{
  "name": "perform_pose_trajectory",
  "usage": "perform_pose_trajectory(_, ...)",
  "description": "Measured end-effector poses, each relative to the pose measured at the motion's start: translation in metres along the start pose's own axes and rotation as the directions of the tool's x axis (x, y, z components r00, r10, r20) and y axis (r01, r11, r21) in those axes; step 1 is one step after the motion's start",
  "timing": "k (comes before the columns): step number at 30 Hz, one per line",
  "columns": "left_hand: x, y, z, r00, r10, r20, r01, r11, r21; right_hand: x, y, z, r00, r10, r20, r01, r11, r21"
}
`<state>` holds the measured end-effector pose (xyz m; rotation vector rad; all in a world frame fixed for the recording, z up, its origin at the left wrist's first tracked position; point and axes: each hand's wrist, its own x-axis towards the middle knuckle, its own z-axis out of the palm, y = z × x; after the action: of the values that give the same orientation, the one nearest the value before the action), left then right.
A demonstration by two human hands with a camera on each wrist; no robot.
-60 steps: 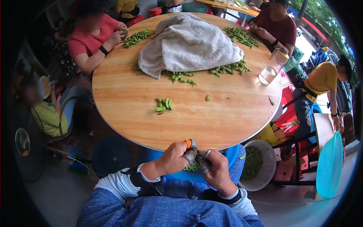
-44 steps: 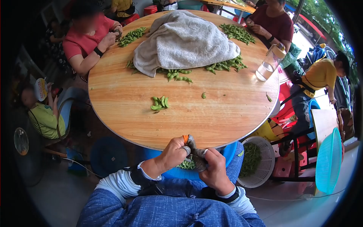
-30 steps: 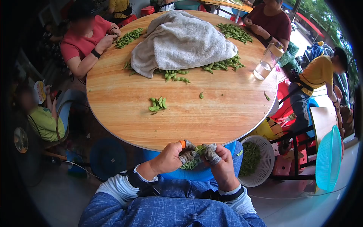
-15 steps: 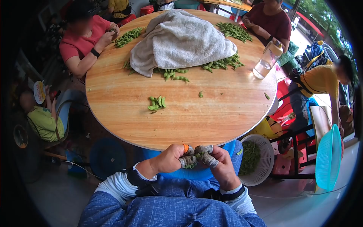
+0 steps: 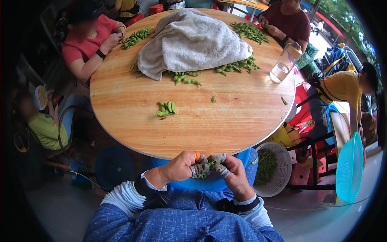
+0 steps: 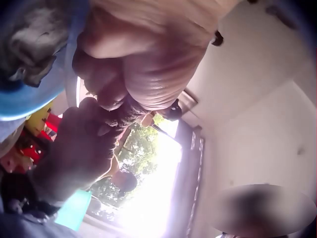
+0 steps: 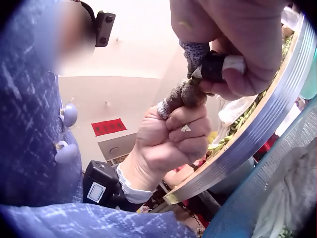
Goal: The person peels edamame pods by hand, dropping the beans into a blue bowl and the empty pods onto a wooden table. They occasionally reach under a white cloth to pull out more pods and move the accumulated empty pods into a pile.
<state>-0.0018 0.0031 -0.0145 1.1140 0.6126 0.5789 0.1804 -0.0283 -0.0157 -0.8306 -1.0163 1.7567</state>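
Observation:
Just over the near table edge, a green bean pod (image 5: 212,163), mostly covered by fingers, lies between my two hands. My left hand (image 5: 181,166) pinches one end with wrapped thumb and forefinger; an orange band circles one finger. From the other side, my right hand (image 5: 237,173), its fingertips in grey wrappings too, pinches the pod. The right wrist view shows the wrapped fingertips (image 7: 192,94) of the left hand meeting those of the right. Beneath both hands is a blue basin (image 5: 195,185) with shelled green beans (image 5: 200,176) in it.
The round wooden table (image 5: 193,133) bears a grey towel (image 5: 197,44) over a heap of pods, a small pod cluster (image 5: 166,108) and a water bottle (image 5: 285,62). A white basket (image 5: 282,171) of pods stands right. Several people sit around; one leans by a turquoise basket (image 5: 350,169).
My hands were pressed close together, then drew slightly apart, and a green pod came into sight between the fingertips. At right, the person in yellow has bent toward the turquoise basket.

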Motion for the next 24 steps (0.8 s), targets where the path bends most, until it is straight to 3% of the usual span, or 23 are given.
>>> perform_pose_trajectory(1, 0.000, -0.002, -0.002, 1.000, -0.022, 0.014, 0.023, 0.999, -0.025, 0.000, 0.001, 0.000, 1.000, 0.013, 0.016, -0.014, 1.000, 0.024)
perform_pose_trajectory(4, 0.001, -0.010, -0.011, 0.982, -0.080, 0.171, 0.140, 0.916, -0.376, 0.002, 0.004, -0.001, 0.997, 0.066, 0.026, -0.068, 0.992, 0.103)
perform_pose_trajectory(6, 0.001, 0.003, 0.000, 0.997, -0.025, -0.069, 0.026, 1.000, 0.015, 0.003, 0.005, -0.003, 0.991, 0.132, -0.010, -0.128, 0.978, 0.166)
perform_pose_trajectory(7, 0.001, 0.009, 0.006, 0.984, 0.040, -0.175, 0.000, 0.975, 0.221, 0.005, 0.005, -0.002, 0.992, 0.122, -0.037, -0.115, 0.980, 0.165)
perform_pose_trajectory(8, 0.001, 0.010, 0.007, 0.960, 0.224, -0.167, -0.104, 0.841, 0.530, 0.006, 0.005, -0.001, 0.991, 0.113, -0.065, -0.101, 0.982, 0.162)
perform_pose_trajectory(10, -0.001, 0.009, 0.008, 0.855, 0.518, 0.019, -0.196, 0.289, 0.937, 0.008, 0.005, 0.002, 0.989, 0.096, -0.109, -0.079, 0.984, 0.158)
perform_pose_trajectory(13, -0.002, 0.011, 0.009, 0.874, 0.482, 0.067, -0.192, 0.217, 0.957, 0.008, 0.002, 0.007, 0.993, 0.043, -0.113, -0.027, 0.990, 0.142)
perform_pose_trajectory(16, -0.001, 0.007, 0.009, 0.866, 0.499, 0.014, -0.231, 0.376, 0.898, 0.004, 0.003, 0.006, 0.997, -0.050, -0.058, 0.056, 0.993, 0.104)
perform_pose_trajectory(19, 0.005, 0.000, 0.009, 0.838, 0.543, -0.061, -0.348, 0.616, 0.706, 0.003, 0.006, 0.004, 0.995, -0.083, -0.049, 0.086, 0.994, 0.065)
perform_pose_trajectory(22, -0.001, 0.007, 0.007, 0.969, 0.190, -0.158, -0.119, 0.919, 0.375, 0.003, 0.006, 0.005, 0.989, -0.134, -0.056, 0.133, 0.991, -0.009)
perform_pose_trajectory(24, -0.002, 0.011, 0.012, 0.927, 0.280, -0.249, -0.128, 0.861, 0.492, 0.003, 0.005, 0.006, 0.981, -0.178, -0.082, 0.167, 0.978, -0.121)
